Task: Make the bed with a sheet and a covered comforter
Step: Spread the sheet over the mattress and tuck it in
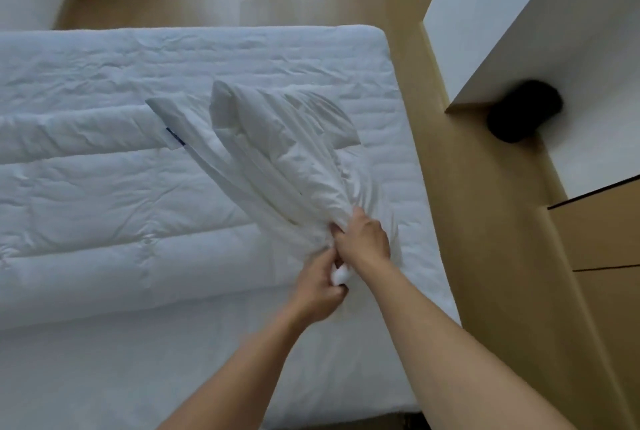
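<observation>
Hands gripping gathered white fabric near the right edge of the bed

1. Fabric position. A fabric bundle (277,152) of thin white cloth lies on the right half of the bed. It fans out wide at its far end and narrows to a tight twisted neck at its near end. A small dark blue tag (175,139) shows on a folded band at the left side of the bundle. Whether this cloth is the sheet or the comforter cover cannot be told.

2. Right hand. The right hand (363,239) is placed on the neck of the bundle, back of the hand upward, with the fingers curled round the gathered cloth.

3. Left hand. The left hand (317,285) sits just below the right hand, touching it. Its fingers are closed round the short white end of the cloth that protrudes below the neck.

4. Bedding. A quilted white comforter (104,194) with long puffy channels lies flat across the left and middle of the bed. The mattress (329,48) has a quilted white top, and its far right corner is exposed.

5. Surroundings. A wooden floor (433,152) runs along the right side of the bed and beyond its far end. A white cabinet (502,13) stands to the right, with a blurred black object (523,116) against its lower edge. Wooden drawer fronts (606,239) lie at the right border.
</observation>
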`<action>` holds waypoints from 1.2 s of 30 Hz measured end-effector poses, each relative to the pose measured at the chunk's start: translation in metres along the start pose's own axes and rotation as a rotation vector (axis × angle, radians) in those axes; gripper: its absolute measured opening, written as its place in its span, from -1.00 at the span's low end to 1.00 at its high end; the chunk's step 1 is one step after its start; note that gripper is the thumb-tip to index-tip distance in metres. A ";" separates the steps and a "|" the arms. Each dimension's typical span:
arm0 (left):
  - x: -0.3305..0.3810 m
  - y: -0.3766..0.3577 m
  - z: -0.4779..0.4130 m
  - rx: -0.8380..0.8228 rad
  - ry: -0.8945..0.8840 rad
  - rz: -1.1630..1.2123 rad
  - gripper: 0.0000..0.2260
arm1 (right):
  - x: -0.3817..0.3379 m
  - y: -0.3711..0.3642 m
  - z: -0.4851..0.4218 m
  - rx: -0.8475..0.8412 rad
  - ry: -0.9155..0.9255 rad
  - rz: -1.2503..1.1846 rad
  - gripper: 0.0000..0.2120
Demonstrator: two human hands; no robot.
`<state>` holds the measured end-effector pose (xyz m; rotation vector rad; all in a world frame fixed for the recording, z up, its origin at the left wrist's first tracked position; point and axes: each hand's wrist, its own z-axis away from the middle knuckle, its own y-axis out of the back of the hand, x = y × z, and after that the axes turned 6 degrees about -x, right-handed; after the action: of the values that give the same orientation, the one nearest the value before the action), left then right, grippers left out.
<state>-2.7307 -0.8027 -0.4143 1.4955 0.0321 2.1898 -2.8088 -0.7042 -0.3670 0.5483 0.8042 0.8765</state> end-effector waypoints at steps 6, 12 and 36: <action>0.053 -0.078 -0.018 0.201 -0.010 -0.101 -0.57 | 0.098 0.060 -0.038 -0.015 0.120 -0.140 -0.67; 0.102 -0.137 -0.055 0.968 0.568 0.315 -0.09 | 0.192 0.147 -0.066 -0.071 0.138 -0.249 -0.67; 0.217 -0.221 -0.254 1.069 0.538 0.786 -0.64 | 0.258 0.330 -0.256 -0.271 0.896 0.804 -0.35</action>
<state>-2.9335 -0.4582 -0.3900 1.4293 1.1164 3.4690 -3.0642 -0.2853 -0.3839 0.1970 1.2589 2.0184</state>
